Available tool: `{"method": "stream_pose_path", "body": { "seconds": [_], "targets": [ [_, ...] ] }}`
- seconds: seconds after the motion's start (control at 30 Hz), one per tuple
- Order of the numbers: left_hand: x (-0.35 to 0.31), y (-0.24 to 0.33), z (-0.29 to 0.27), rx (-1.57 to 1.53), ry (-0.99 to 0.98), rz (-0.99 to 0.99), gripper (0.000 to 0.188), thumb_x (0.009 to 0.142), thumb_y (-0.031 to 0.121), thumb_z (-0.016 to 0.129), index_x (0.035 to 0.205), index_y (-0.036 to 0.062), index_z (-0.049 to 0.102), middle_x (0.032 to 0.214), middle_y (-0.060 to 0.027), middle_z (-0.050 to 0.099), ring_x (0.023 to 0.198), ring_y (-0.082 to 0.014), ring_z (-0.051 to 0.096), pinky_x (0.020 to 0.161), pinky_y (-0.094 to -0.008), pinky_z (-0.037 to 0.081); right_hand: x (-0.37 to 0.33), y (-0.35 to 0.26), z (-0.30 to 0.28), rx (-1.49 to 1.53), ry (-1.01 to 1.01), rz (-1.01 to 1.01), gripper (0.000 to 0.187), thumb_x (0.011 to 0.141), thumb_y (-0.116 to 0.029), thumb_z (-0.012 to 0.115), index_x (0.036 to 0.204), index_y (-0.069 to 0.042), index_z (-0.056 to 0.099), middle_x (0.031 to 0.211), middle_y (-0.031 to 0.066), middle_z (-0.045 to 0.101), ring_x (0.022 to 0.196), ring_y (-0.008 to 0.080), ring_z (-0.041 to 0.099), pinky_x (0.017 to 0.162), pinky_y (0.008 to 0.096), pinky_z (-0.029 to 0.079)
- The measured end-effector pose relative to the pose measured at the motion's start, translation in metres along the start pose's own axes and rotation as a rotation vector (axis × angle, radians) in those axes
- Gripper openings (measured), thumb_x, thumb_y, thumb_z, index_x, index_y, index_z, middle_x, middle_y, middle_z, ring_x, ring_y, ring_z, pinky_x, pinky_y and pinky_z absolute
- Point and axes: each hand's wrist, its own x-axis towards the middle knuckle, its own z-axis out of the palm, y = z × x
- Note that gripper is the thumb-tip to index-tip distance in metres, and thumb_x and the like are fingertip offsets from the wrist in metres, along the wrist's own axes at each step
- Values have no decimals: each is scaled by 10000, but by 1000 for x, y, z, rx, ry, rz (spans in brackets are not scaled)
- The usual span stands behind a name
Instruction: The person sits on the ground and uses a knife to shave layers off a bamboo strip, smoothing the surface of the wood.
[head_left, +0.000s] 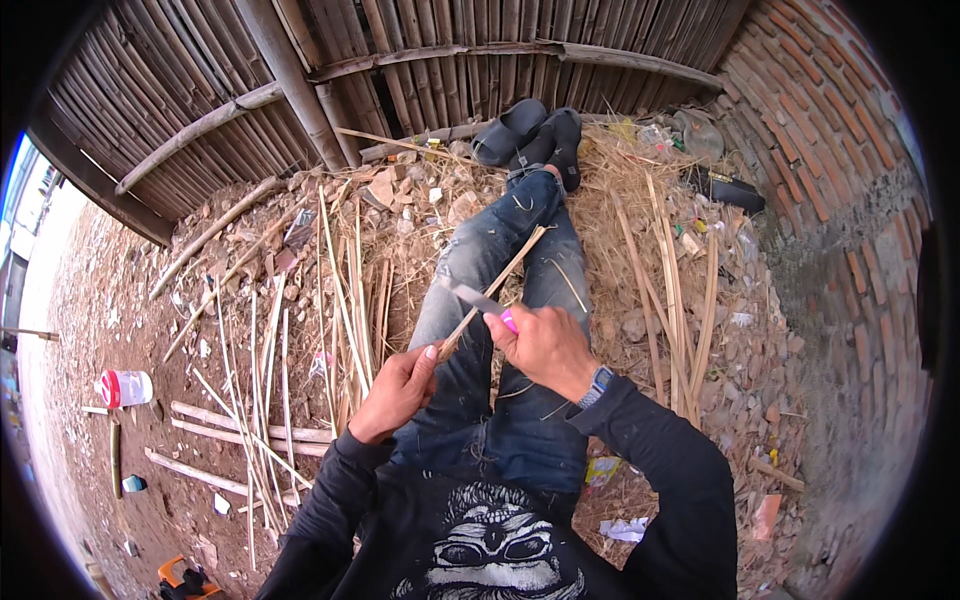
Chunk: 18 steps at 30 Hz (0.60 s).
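The person's legs (500, 290) stretch forward toward the bamboo fence (330, 80). Left of the legs lie bamboo strips (270, 370) and a plastic container (125, 388); right of them rises a brick wall (840, 200).

Outdoor rural work yard, used for splitting bamboo. Evidence: bamboo-slat wall (400, 60) with pole rails; curved red brick wall (830, 130); bare dirt ground (90, 300); rubble heap (390, 190); loose bamboo strips (270, 340) and cut poles (250, 432) scattered about; dry straw litter (640, 230); plastic jar (125, 388).
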Motion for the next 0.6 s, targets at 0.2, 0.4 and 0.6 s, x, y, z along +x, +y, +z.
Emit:
{"method": "stream_pose_path", "body": {
  "seconds": [0.2,0.4,0.6],
  "targets": [
    [-6,-4,-3,33,-2,-10,490,1154,397,449,1371,10,656,671,36,487,562,-63,444,517,-257,387,-1,6,-13,44,-42,29,474,1040,-399,629,751,-24,657,606,255,612,605,481,639,550,566,489],
    [-11,-5,-10,-86,-14,-81,492,1154,406,443,1393,19,632,669,42,446,544,-60,396,492,-247,336,20,60,-17,9,172,165,599,1078,-459,539,705,-7,664,636,253,628,616,466,647,538,559,473],
    [-12,13,-13,-214,-122,-112,543,1161,448,380,1438,32,592,669,65,332,541,-60,313,489,-245,275,-8,4,-6,74,-20,143,515,1060,-428,573,800,-9,722,666,273,656,647,492,661,598,574,512]
  ]
}}
